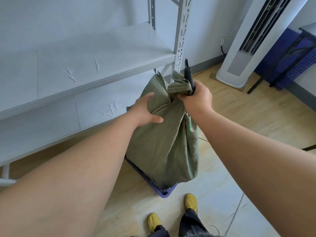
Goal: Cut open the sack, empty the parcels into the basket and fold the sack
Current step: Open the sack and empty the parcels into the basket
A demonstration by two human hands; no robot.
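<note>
Fingers [181, 96] of the right hand [196, 98] were curled tight round the gathered neck of the green sack [162, 142], and the same fist held a black cutter [189, 76], its tip pointing up and away past the knot. Those of the left hand [145, 112] lay spread and relaxed against the sack's upper left shoulder, thumb forward, pressing the cloth rather than gripping it.

Upright ran the sack's long axis, the tied mouth at the top directly beneath the right fist, the heavy bottom sitting in the blue basket [164, 194] on the floor by the grey shelving [85, 69]. So the neck lay immediately at the right hand, the nearer of the two to the tie; the left stood just beside it, lower down.

The cut seemed not yet made, since the mouth was bunched shut. The blade would likely need turning down toward the neck, near the left thumb, which looked the risk.
</note>
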